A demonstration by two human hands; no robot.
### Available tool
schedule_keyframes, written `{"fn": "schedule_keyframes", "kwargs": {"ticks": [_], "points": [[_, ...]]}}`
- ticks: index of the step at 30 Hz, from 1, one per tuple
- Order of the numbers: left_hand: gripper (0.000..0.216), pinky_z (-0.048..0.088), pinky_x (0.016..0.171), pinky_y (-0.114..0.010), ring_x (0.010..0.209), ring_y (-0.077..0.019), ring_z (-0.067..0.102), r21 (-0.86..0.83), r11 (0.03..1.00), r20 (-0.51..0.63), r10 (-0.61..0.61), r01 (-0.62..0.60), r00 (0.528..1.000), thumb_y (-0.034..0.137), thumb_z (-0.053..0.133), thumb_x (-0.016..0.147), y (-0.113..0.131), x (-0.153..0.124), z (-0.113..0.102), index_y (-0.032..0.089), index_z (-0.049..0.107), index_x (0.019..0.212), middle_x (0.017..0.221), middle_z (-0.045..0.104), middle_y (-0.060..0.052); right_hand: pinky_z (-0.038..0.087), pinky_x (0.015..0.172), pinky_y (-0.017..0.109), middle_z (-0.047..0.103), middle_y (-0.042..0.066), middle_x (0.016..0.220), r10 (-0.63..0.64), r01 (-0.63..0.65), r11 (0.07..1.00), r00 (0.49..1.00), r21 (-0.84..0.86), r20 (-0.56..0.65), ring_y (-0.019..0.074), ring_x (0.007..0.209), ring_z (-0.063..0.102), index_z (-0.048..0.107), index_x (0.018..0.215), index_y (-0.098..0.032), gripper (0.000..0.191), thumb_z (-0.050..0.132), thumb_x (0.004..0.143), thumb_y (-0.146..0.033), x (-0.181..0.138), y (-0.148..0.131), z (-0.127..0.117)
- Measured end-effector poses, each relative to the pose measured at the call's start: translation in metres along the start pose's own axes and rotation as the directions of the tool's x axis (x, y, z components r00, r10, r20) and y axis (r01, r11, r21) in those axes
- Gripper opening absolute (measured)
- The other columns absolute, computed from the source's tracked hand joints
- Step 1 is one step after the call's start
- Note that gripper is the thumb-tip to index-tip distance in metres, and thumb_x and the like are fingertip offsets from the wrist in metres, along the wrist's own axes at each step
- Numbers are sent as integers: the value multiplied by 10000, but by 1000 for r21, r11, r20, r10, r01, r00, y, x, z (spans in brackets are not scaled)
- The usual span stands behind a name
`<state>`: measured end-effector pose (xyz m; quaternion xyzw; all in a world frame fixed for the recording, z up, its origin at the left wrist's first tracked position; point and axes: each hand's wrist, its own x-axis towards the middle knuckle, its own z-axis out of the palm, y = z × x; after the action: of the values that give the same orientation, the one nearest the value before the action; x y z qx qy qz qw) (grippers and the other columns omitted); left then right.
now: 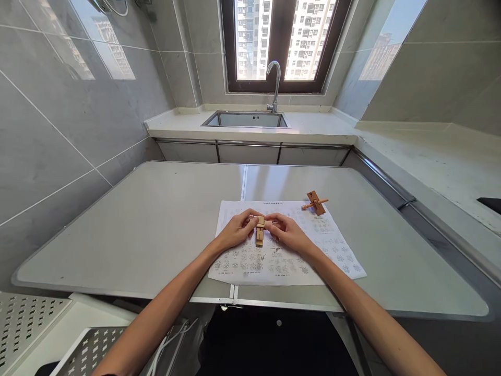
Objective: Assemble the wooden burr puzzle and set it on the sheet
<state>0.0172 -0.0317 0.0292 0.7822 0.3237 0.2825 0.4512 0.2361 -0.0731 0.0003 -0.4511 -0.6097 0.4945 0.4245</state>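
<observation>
Between my two hands is a small light-wood interlocking puzzle (260, 235), made of several blocks joined together. My left hand (238, 230) grips its left side, thumb laid on the top blocks. From the right, my right hand (287, 231) pinches it with bent fingers. The far side of the puzzle is partly hidden by fingers. Beneath lies a white instruction sheet (282, 274) printed with rows of small line drawings. At the sheet's upper right corner rests a darker brown wooden piece (315, 202) with a thin rod across it.
A folding table (156, 224) with a centre seam holds everything. Behind it stand a counter with a sink (246, 120) and a faucet (275, 83), below a window. A white perforated rack (31, 318) sits at lower left. Tiled walls close in both sides.
</observation>
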Motion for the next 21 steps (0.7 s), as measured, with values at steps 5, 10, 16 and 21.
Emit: {"fn": "schedule_keyframes", "kwargs": {"ticks": [5,10,16,21], "points": [[396,468,690,-262,684,-136,577,35,999,-17,17,-17,1000,506,460,1046,1,-1,2,201,625,1237,838,688,-3,385,552,278,601,-3,780,17,-25,994,997,103,78,128,580,495,639,1048,-212,499,589,934,-695,1,-2,4],[398,482,765,-286,829,-176,634,85,996,7,39,-39,999,493,464,1048,1,-1,7,190,657,1219,943,737,-46,374,579,281,515,-53,587,-15,11,999,996,45,92,135,541,451,618,984,-212,481,502,998,-678,0,3,3],[388,472,762,-284,834,-172,633,83,996,1,44,-43,999,483,470,1049,-2,-1,10,188,659,1216,958,741,-47,370,584,281,500,-62,578,-37,36,999,994,10,99,133,537,432,615,987,-210,475,482,1015,-666,-1,5,2],[367,457,740,-275,818,-165,624,78,996,-10,39,-38,999,471,478,1045,-2,-1,11,193,668,1193,935,734,-38,348,574,278,484,-68,577,-26,25,1000,995,14,101,126,532,407,612,985,-209,451,484,1027,-640,-2,2,2]]}}
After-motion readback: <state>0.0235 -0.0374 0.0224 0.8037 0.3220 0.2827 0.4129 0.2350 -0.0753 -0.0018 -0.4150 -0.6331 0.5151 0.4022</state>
